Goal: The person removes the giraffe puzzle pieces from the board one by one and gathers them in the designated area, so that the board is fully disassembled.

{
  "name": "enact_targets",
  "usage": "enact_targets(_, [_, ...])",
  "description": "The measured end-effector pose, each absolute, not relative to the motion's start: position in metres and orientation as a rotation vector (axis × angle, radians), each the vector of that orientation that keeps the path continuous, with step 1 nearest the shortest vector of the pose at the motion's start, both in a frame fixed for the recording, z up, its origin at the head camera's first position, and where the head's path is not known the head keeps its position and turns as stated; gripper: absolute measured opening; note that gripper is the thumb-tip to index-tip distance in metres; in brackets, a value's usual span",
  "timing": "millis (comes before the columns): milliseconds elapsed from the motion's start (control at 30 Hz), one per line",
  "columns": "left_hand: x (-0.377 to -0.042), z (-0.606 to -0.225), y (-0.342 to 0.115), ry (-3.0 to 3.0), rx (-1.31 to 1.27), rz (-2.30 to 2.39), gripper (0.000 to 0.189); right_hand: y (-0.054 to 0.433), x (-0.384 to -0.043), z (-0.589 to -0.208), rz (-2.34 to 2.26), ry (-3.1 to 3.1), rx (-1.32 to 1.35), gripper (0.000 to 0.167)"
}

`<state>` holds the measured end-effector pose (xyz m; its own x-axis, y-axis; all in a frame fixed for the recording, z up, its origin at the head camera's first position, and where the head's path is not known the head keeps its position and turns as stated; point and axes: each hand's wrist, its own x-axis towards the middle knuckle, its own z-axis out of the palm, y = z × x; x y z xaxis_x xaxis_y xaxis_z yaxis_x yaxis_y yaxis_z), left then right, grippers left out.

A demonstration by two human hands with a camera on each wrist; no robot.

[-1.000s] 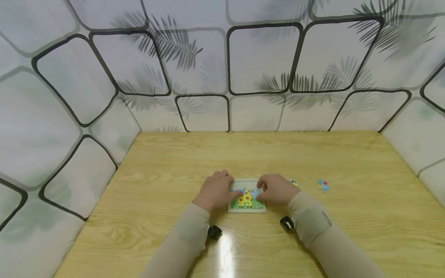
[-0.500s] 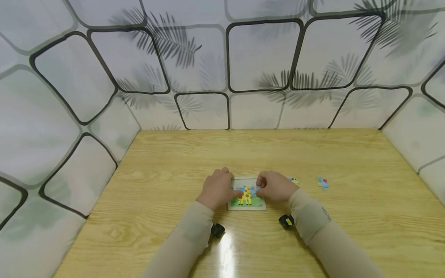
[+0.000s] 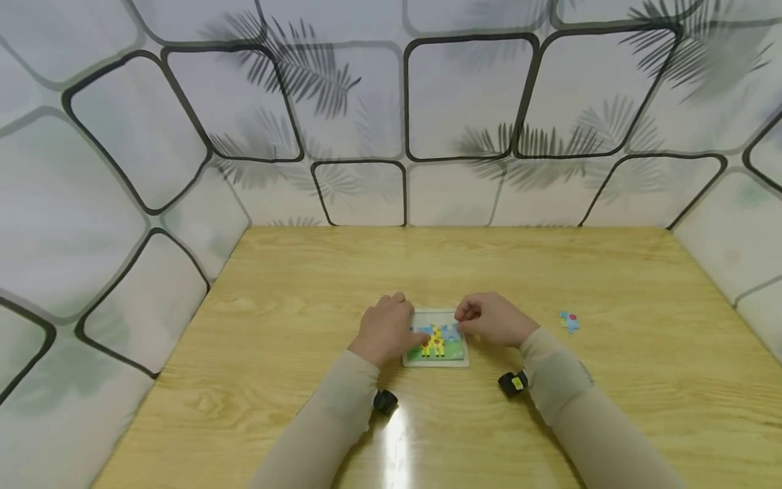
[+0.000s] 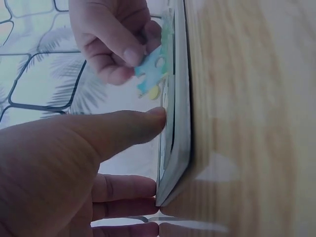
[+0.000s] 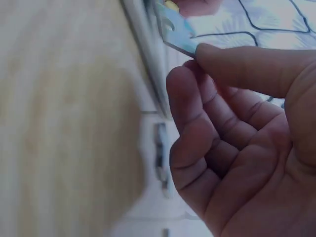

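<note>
A small framed jigsaw puzzle (image 3: 436, 363) with a yellow giraffe (image 3: 436, 343) on green and blue lies flat on the table. My left hand (image 3: 386, 329) rests at its left side, thumb stretched over the picture and fingertips touching the frame's edge in the left wrist view. At the right side, my right hand (image 3: 497, 319) pinches a light-blue puzzle piece (image 4: 152, 71) between thumb and fingers. That piece stands tilted up from the puzzle in both wrist views; its far end is partly hidden in the right wrist view.
Another blue puzzle piece (image 3: 570, 321) with a red spot lies to the right on the wooden table (image 3: 305, 272). Patterned cloth walls (image 3: 464, 102) enclose the back and sides. Black wrist cameras (image 3: 512, 384) sit under both sleeves.
My right hand has shifted a little right and away from the puzzle's middle. It now covers the yellow piece that showed behind it. The left hand stays at the frame.
</note>
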<state>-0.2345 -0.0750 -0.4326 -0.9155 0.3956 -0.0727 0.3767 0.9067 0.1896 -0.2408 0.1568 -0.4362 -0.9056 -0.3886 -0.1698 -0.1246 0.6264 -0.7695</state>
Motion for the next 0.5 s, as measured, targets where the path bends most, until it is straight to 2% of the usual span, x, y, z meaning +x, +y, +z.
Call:
enact_targets(233, [-0.232,-0.431,-0.071,2.947,0.578,0.175,0.072,0.152,-0.243,-0.438,-1.092,2.536,-0.440,0.010])
enact_targets(500, [-0.227,-0.430,-0.064,2.916,0.508,0.151,0.076,0.153,-0.243,-0.440,-1.098,2.529,-0.448,0.007])
